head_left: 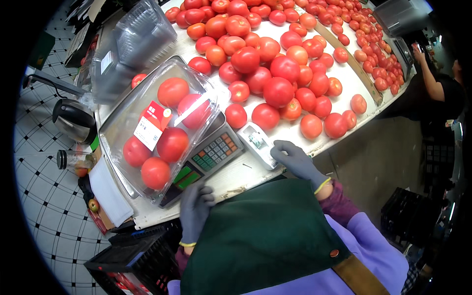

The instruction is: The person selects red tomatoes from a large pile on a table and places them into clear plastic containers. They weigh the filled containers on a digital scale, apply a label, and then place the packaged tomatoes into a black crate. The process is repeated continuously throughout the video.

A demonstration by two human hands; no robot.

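A clear plastic clamshell box of red tomatoes (160,130), closed and labelled, sits on a grey weighing scale with a keypad (216,151) on the white desk (255,172); the left hand (195,209), in a grey glove, rests loosely open at the scale's front edge, holding nothing; the gloved right hand (296,160) lies with fingers spread, touching a small white label printer (256,143); loose red tomatoes (275,73) cover the desk beyond; a metal kettle (74,119) stands left.
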